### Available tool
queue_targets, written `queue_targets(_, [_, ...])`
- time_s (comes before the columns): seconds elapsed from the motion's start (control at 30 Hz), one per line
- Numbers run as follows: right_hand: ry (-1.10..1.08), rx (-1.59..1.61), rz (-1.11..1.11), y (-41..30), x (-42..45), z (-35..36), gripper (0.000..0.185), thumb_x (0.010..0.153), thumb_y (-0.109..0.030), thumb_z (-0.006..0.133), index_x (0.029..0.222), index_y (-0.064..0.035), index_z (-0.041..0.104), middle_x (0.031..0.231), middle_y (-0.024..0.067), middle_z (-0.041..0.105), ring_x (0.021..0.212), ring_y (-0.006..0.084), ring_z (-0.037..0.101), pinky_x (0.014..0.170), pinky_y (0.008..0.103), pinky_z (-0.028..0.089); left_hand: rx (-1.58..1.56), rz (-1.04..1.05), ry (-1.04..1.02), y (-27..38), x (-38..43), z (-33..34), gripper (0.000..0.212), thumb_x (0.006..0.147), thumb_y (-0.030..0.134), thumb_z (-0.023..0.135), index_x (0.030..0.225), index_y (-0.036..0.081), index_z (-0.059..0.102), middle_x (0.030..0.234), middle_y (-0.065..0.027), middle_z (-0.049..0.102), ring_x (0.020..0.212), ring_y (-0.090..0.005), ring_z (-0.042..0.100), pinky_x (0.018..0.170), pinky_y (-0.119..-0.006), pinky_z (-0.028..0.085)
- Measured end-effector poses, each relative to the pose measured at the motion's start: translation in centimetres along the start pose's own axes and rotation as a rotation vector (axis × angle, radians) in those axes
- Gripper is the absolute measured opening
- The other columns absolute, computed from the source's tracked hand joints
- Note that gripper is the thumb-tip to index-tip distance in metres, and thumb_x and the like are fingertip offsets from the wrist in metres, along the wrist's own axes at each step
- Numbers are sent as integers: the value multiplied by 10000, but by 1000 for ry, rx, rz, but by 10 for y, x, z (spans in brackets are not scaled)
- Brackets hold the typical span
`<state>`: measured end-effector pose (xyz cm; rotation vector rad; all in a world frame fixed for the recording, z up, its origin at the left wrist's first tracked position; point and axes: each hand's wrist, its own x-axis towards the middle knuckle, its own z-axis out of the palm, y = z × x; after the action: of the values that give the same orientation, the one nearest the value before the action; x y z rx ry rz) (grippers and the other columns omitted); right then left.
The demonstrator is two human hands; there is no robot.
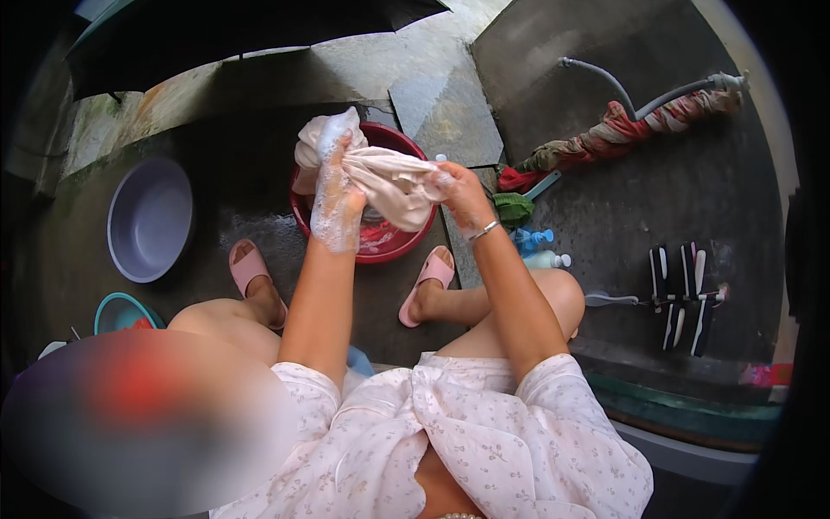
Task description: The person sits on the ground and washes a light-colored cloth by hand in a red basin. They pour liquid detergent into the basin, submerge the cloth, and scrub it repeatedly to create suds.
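Observation:
A wet, pale pinkish-white cloth (395,175) is stretched between my hands above a red basin (415,250). My left hand (340,175), coated in white suds up to the wrist, grips the bunched part of the cloth. Thick foam also lies on the cloth beside those fingers. At the cloth's right end, my right hand (462,193) pinches the fabric; a little foam clings to its fingers, and a silver bangle sits at the wrist. Below the cloth, part of the basin's inside shows some suds. The cloth hides the rest.
A grey-purple basin (152,220) and a smaller teal basin (107,311) are on the left. Pump bottles (535,239), a green brush or scrubber (514,209) and a twisted red cloth (587,146) are on the right. A grey hose (674,97) hangs from a tap. A dark umbrella (246,32) overhangs the top.

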<state>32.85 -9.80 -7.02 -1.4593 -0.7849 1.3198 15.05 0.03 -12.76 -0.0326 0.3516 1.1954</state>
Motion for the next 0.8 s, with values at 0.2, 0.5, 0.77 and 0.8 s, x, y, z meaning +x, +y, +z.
queue_targets(0.2, [214,339,-31,15,-4,-13,253,886,-251,657,1001,-26,638,917,80,673,769,146,648,696,285,529,-183,-60,78,2,-16,28,429,833,172,691,1196,75,483,1172,-141,555,1035,-296,613,918,-523,491])
queue_targets(0.5, [1,888,286,29,-18,61,453,967,-475,451,1169,-82,556,1138,73,627,1027,207,591,918,389,479,-423,-204,43,-15,-21,44,461,836,192,680,1161,-26,436,918,-152,587,883,-263,598,955,-471,478])
queue_targets(0.77, [197,-19,-379,7,-19,79,141,854,-169,652,903,-94,544,911,49,621,828,177,635,706,335,521,-1,-198,184,-24,1,-12,246,921,269,589,914,25,563,795,-104,613,757,-219,617,750,-338,536])
queue_targets(0.8, [183,-402,-607,8,-27,92,202,771,-182,725,839,-91,558,803,99,604,765,227,636,664,354,497,36,-376,-32,-17,-2,-30,276,939,308,559,828,56,570,746,-81,613,650,-190,610,632,-307,531])
